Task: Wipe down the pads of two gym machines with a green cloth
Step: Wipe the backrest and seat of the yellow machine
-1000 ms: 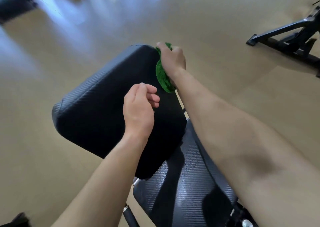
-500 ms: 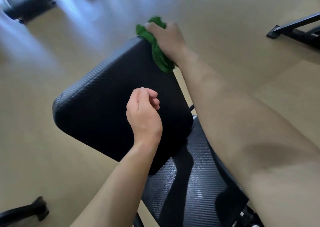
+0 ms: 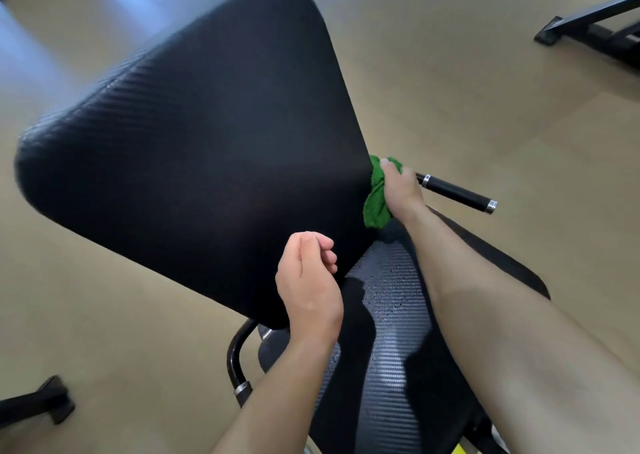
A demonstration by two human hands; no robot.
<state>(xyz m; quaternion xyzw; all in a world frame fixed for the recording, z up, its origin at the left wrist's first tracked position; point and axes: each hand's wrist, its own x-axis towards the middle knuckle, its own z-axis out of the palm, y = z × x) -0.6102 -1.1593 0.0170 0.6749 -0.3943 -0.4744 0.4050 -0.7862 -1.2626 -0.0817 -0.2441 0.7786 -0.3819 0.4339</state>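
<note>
black textured pad over tan floor — right hand gripping green cloth at its edge, left hand loosely curled, empty

No writing, brand, number or sign can be read anywhere in the view. The black back pad toward 10 o'clock and the seat pad toward 5 o'clock show only a woven, carbon-look texture. A yellow scrap at the bottom edge near 5 o'clock is too small to tell.
</note>
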